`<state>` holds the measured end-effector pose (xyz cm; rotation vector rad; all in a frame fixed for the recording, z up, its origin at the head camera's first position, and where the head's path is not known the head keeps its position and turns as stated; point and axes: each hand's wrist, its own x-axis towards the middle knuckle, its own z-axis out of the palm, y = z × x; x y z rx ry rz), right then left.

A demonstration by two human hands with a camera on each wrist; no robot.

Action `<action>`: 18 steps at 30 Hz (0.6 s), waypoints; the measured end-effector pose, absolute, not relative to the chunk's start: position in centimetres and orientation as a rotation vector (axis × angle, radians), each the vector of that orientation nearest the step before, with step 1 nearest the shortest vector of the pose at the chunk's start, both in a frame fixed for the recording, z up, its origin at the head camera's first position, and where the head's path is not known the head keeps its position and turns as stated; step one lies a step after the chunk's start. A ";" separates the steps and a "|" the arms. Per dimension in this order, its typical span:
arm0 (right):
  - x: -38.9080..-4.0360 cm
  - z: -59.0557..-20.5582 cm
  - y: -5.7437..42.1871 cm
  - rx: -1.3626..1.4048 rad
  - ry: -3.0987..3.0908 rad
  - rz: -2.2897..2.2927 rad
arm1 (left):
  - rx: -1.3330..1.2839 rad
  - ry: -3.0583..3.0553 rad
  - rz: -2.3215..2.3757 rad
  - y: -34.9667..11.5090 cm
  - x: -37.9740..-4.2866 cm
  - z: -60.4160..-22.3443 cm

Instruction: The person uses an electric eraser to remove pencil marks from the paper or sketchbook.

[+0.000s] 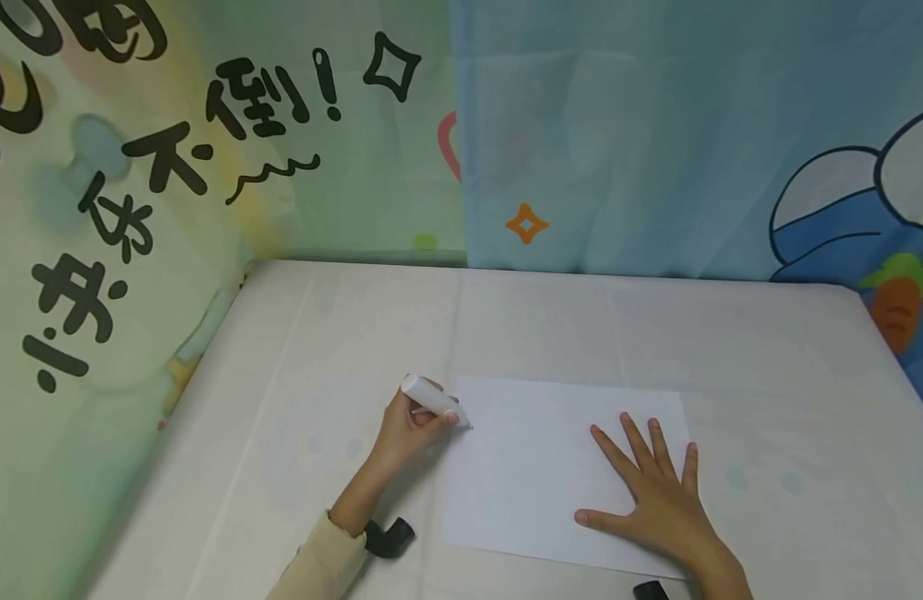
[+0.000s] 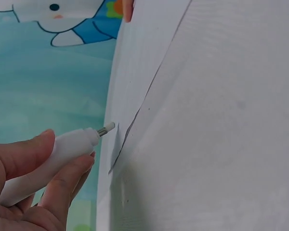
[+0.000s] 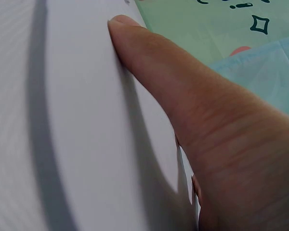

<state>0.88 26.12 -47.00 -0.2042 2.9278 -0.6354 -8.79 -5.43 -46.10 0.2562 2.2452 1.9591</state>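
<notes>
My left hand [image 1: 403,432] pinches a thick white pen [image 1: 430,395] between thumb and fingers. Its narrow tip slants down at the upper left edge of a blank white sheet of paper [image 1: 525,467]. Seen from the left wrist, the pen [image 2: 70,151] has a short metal neck with a pale point, close over the edge of the paper [image 2: 147,53]. My right hand [image 1: 660,500] lies spread on the right part of the sheet, fingers straight and apart. The right wrist view shows its thumb [image 3: 183,82] stretched out along the paper [image 3: 86,110].
A white cloth covers the table [image 1: 356,325]. A black strap piece [image 1: 390,538] shows by the left wrist and another black piece [image 1: 651,591] by the right. Printed curtains, green [image 1: 341,208] and blue [image 1: 641,167], hang along the left and far edges.
</notes>
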 end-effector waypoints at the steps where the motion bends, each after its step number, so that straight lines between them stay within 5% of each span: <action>1: 0.9 -47.0 26.1 -0.203 2.927 -0.634 | 0.252 2.244 1.965 -5.4 -8.8 -46.1; 18: 0.8 -47.3 26.1 -0.198 2.934 -0.619 | 0.226 2.190 1.967 -5.5 -9.2 -46.4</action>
